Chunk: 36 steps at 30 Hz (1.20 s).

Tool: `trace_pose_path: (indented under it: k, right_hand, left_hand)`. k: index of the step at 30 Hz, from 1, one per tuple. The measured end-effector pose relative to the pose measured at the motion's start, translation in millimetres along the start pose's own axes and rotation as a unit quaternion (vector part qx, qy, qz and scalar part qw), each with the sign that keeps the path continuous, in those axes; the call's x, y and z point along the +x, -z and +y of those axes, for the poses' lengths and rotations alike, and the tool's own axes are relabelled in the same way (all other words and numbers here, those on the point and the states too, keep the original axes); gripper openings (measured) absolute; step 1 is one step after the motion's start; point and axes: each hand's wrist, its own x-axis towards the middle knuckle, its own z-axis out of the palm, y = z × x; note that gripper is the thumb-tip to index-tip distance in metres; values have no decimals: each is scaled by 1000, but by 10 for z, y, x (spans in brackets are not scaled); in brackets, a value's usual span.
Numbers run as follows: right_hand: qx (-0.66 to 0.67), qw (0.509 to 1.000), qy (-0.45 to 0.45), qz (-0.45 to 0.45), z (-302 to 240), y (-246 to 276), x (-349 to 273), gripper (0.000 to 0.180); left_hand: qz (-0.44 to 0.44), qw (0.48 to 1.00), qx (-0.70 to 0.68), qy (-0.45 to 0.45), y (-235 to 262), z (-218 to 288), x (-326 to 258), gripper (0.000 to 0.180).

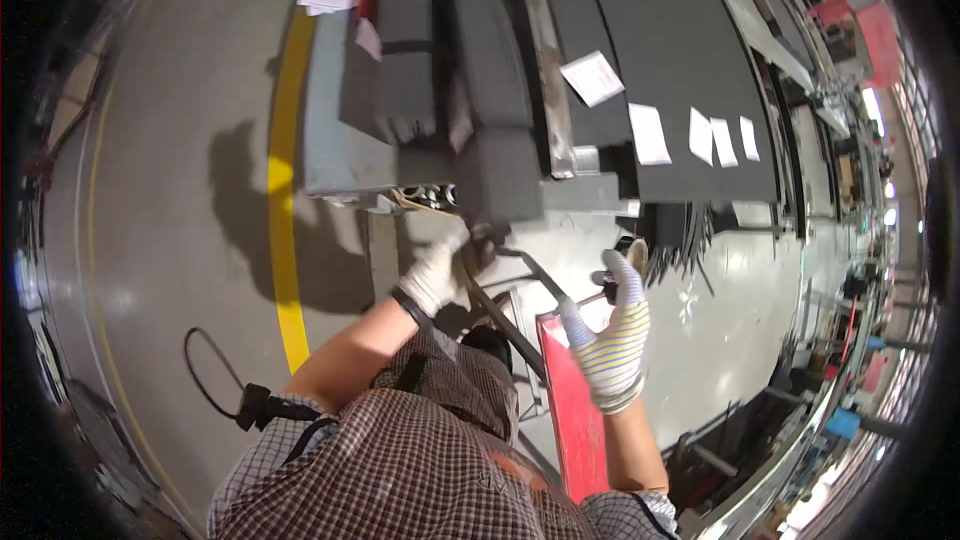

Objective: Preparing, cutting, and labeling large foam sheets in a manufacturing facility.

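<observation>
My left hand (432,277), in a white knit glove, has its fingers closed at the near end of a blurred dark grey stack (500,175). They grip a dark object (484,248) from which two long bar-like arms (512,328) reach toward the right. Whether those arms are handles of one tool I cannot tell. My right hand (612,345), in a striped glove, has thumb and fingers apart. Its thumb is by the tip of the upper arm, and its fingers are beside a small round beige-and-black item (634,254). A red panel (572,405) stands below that hand.
Long dark grey sheets (670,30) lie stacked ahead, with white paper slips (649,133) on them. A metal bar (545,60) runs between stacks. Thin dark strips (680,245) hang at the right. A yellow floor line (283,240) passes on the left.
</observation>
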Motion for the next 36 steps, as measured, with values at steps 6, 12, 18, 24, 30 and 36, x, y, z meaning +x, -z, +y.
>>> trace_pose_path:
  k: [6, 12, 18, 24, 30, 36]
  right_hand:
    - [-183, 954, -229, -60, 2355, 762, -1239, 22]
    - [-14, 874, -370, -316, 3993, 928, -3336, 38]
    - [-125, 846, -389, -342, 3986, 1212, -3144, 48]
    - [-104, 831, -417, -353, 4513, 1536, -3068, 48]
    - [-24, 893, -201, -402, 5096, 1467, -3125, 35]
    - [291, 819, -429, -246, 4582, 1420, -1025, 42]
  left_hand:
    - [-33, 997, 57, 39, -484, -598, 543, 54]
    - [70, 969, 235, 1, -1204, -1474, 1668, 83]
    - [177, 971, 157, -9, -1648, -1372, 2384, 65]
    - [196, 974, 116, 2, -1910, -1476, 2277, 48]
    - [199, 970, 134, 44, -1792, -1475, 2274, 41]
    - [158, 935, 317, 26, -1954, -1853, 1687, 49]
